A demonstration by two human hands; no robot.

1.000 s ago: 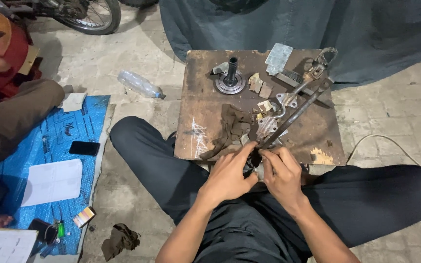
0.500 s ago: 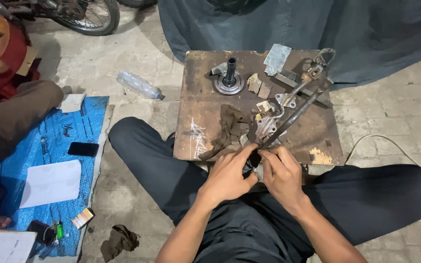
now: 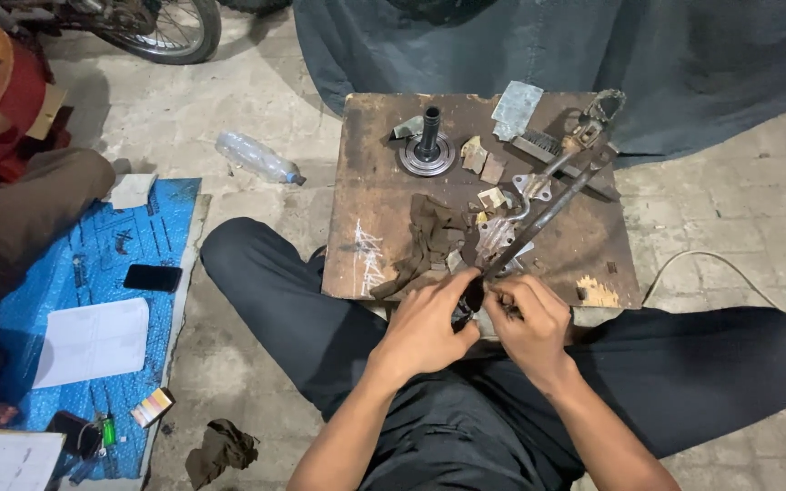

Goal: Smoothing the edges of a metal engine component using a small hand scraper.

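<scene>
I sit cross-legged at a low brown wooden board (image 3: 384,209). A long metal lever assembly (image 3: 548,195) lies slanted across the board, its near end reaching the board's front edge. My left hand (image 3: 429,323) and my right hand (image 3: 529,318) are both closed around that near end, fingers pinching a small dark part between them. A dirty brown rag (image 3: 425,241) lies just beyond my left hand. What sits between my fingertips is mostly hidden.
A round metal hub with a shaft (image 3: 428,150), a wire brush (image 3: 539,145), sandpaper scraps (image 3: 516,105) and small bits lie on the board. Left: plastic bottle (image 3: 256,159), blue mat (image 3: 93,300) with phone (image 3: 152,277) and papers, another seated person (image 3: 11,182). A wheel (image 3: 161,27) stands behind.
Both hands stay at the near end of the lever, with only slight finger shifts. Nothing else on the board has moved.
</scene>
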